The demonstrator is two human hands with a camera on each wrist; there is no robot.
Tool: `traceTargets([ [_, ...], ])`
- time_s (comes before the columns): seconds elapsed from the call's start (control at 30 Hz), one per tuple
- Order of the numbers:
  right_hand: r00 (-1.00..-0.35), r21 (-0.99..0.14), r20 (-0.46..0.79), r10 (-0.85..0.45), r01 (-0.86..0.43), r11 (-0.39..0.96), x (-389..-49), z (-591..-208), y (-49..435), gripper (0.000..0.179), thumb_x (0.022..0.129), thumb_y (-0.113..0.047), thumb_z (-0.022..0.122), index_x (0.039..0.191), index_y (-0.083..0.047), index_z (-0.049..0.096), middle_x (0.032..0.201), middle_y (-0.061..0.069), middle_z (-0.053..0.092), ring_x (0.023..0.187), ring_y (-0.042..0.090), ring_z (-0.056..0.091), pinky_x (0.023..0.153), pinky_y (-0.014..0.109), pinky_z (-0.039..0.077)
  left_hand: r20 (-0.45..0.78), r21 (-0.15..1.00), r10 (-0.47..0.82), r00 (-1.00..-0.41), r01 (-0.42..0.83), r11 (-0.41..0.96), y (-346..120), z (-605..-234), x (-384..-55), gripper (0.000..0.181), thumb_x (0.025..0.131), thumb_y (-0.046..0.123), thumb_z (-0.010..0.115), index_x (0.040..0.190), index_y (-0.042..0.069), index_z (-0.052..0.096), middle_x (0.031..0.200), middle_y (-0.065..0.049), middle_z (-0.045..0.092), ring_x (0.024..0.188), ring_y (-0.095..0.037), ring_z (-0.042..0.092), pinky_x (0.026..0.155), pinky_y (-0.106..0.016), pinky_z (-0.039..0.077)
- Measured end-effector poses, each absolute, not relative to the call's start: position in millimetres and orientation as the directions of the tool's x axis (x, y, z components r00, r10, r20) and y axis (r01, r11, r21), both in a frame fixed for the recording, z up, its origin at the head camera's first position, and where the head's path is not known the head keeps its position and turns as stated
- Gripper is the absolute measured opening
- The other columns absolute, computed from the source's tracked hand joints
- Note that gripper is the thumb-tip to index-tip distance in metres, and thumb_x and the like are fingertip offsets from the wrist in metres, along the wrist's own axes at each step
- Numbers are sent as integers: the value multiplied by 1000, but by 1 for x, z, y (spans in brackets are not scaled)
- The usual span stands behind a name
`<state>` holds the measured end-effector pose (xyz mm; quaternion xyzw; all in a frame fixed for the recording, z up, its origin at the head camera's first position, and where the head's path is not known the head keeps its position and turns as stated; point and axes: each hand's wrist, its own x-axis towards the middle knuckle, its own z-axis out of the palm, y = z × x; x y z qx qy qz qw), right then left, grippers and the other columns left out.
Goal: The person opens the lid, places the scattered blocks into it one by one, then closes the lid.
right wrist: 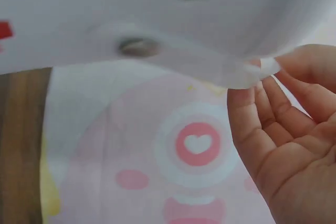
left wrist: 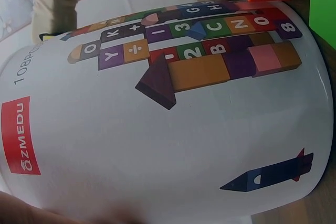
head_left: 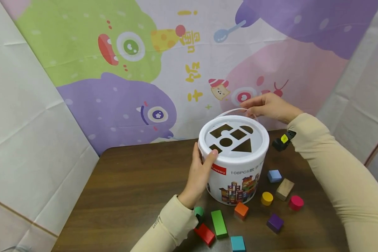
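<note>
A white bucket (head_left: 236, 166) with pictures of toy blocks stands upright on the table. Its white lid (head_left: 257, 148) has cut-outs of several shapes, among them a circle and a triangle. My left hand (head_left: 197, 176) holds the bucket's left side, thumb on the lid rim; its blurred edge (left wrist: 58, 208) shows low in the left wrist view. Behind the lid, my right hand (head_left: 272, 106) pinches the thin translucent handle (head_left: 231, 111) between thumb and fingers. The right wrist view shows the handle strip (right wrist: 231, 76) running into those fingertips.
Loose wooden blocks lie in front and to the right: an orange cube (head_left: 241, 210), a green block (head_left: 219, 224), a red block (head_left: 204, 234), a purple cube (head_left: 275, 223), a yellow cylinder (head_left: 266, 198) and others. A cartoon-printed cloth (head_left: 201, 70) hangs behind the table (head_left: 129, 182).
</note>
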<state>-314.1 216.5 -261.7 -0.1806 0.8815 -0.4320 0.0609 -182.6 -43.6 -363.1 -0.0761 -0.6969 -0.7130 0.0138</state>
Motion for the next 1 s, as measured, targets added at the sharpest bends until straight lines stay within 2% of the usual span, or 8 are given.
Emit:
traceTargets([
  [0.17, -911, -771, 63, -407, -303, 559, -306, -246, 216, 41, 93, -14, 66, 133, -7, 60, 121, 9, 69, 96, 10, 68, 85, 19, 52, 160, 987, 92, -983, 159, -22, -43, -364, -184, 75, 96, 38, 57, 156, 26, 14, 155, -4, 35, 134, -22, 43, 113, -46, 35],
  [0.33, -882, -738, 39, -470, -342, 581, -299, -233, 212, 45, 91, -12, 67, 135, -7, 59, 124, 7, 67, 104, 6, 62, 91, 22, 49, 158, 987, 86, -984, 157, -20, -43, -364, -184, 75, 95, 39, 58, 156, 28, 16, 155, -4, 35, 135, -21, 42, 113, -45, 34],
  [0.5, -863, -707, 16, -506, -367, 604, -292, -222, 208, 38, 94, -17, 65, 131, -7, 62, 120, 5, 68, 98, 9, 63, 90, 27, 49, 159, 987, 89, -983, 158, -22, -42, -365, -184, 74, 95, 40, 57, 156, 29, 17, 153, -4, 37, 134, -21, 43, 112, -45, 35],
  [0.67, -854, -679, -10, -520, -375, 630, -283, -215, 204, 29, 97, -28, 61, 117, -8, 69, 94, 5, 66, 91, 16, 58, 83, 31, 47, 160, 987, 89, -983, 158, -20, -41, -365, -183, 73, 96, 39, 57, 156, 29, 17, 151, -5, 39, 131, -21, 46, 110, -44, 37],
  [0.7, -853, -674, -20, -522, -374, 637, -281, -213, 202, 29, 98, -31, 60, 115, -9, 70, 95, 5, 66, 93, 18, 57, 83, 33, 46, 162, 987, 90, -983, 160, -21, -41, -365, -183, 72, 96, 38, 57, 156, 28, 17, 151, -6, 39, 131, -21, 46, 110, -44, 37],
  [0.77, -851, -666, -40, -524, -368, 648, -277, -209, 195, 31, 99, -34, 57, 110, -8, 69, 87, 7, 60, 84, 21, 55, 79, 34, 44, 166, 986, 86, -982, 165, -18, -41, -365, -183, 72, 96, 38, 57, 155, 27, 18, 150, -6, 41, 130, -21, 46, 110, -44, 37],
  [0.93, -842, -672, -76, -534, -353, 651, -269, -199, 175, 34, 98, -37, 57, 94, -4, 64, 71, 2, 49, 64, 16, 47, 62, 31, 43, 193, 981, 78, -978, 193, -8, -40, -364, -182, 69, 96, 37, 55, 154, 27, 20, 148, -6, 43, 128, -21, 48, 108, -41, 38],
  [1.0, -837, -670, -88, -540, -352, 654, -268, -195, 168, 33, 97, -37, 58, 88, -6, 62, 66, -1, 47, 61, 15, 46, 58, 30, 42, 212, 977, 78, -974, 211, -11, -39, -364, -182, 68, 97, 36, 55, 154, 27, 20, 149, -6, 43, 127, -21, 48, 107, -41, 38],
])
